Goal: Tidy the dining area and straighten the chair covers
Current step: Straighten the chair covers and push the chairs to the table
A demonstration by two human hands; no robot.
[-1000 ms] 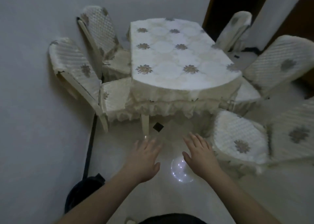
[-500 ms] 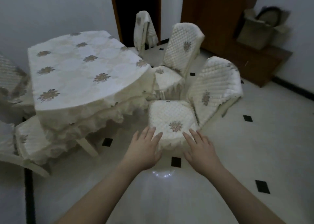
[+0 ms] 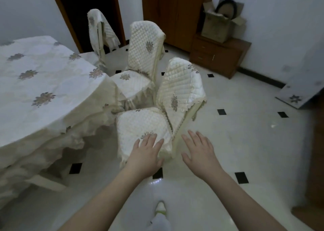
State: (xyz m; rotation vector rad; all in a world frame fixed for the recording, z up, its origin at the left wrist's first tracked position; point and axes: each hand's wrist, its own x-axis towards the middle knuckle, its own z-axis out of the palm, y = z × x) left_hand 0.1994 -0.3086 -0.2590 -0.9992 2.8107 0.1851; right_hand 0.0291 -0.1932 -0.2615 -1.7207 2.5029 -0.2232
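Hands spread flat, left [image 3: 146, 156] over the nearest seat cover [image 3: 140, 125], right [image 3: 199, 153] lower centre, empty; a one-sided tug could skew its quilting further.

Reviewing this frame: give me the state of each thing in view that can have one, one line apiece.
Left hand: open, empty, over the nearest chair's seat cover.
Right hand: open, empty, beside that chair.
Nearest chair's back cover: on, lower edge hanging loose.
Nearest chair's seat cover: on, flat.
Middle chair: covered, upright.
Far chair's cover: draped unevenly.
Tablecloth: spread, nothing on it.
Cardboard box: flaps open.
Doorway: open, dark.
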